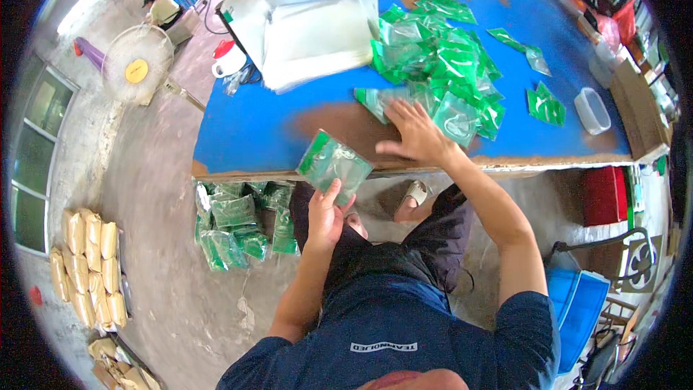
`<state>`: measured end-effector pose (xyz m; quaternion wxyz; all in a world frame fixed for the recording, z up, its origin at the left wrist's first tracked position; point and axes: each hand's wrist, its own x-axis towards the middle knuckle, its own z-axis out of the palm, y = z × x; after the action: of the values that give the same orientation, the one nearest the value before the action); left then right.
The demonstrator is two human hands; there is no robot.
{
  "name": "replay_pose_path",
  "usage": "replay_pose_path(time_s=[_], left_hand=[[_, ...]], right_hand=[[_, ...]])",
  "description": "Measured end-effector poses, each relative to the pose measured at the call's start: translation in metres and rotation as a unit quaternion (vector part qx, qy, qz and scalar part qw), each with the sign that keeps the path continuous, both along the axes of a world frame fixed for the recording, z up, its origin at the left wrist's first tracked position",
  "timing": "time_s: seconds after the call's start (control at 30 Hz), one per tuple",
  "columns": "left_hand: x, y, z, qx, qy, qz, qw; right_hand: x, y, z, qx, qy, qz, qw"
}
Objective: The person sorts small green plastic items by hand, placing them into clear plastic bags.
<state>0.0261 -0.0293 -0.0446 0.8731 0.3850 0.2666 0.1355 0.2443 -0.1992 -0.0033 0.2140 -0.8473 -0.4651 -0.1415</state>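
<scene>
My left hand (326, 211) holds a stack of green and clear plastic packets (333, 165) at the near edge of the blue table (245, 126). My right hand (413, 133) lies flat on the table with fingers spread, touching a green packet (378, 98) at the near side of a loose pile of green packets (440, 65). The pile spreads over the middle of the table, just beyond my right hand.
A large clear plastic bag (310, 25) lies at the table's far left, a small clear tub (592, 110) at the right. Bundled green packets (234, 227) sit on the floor under the table. A fan (137, 63) and tan sacks (90, 263) stand left.
</scene>
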Motion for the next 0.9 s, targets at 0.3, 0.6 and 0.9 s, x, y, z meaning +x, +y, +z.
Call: replay_pose_path(time_s=[0.3, 0.6, 0.9], left_hand=[[0.000, 0.013, 0.004, 0.148, 0.007, 0.077, 0.986], [0.006, -0.024, -0.020, 0.024, -0.007, -0.010, 1.000], [0.007, -0.029, 0.001, 0.198, 0.016, -0.100, 0.975]], right_hand=[[-0.058, -0.030, 0.015, 0.229, 0.125, -0.075, 0.963], [-0.132, 0.018, -0.010, 0.055, 0.043, 0.035, 0.997], [-0.120, 0.006, 0.010, 0.119, 0.087, -0.030, 0.989]])
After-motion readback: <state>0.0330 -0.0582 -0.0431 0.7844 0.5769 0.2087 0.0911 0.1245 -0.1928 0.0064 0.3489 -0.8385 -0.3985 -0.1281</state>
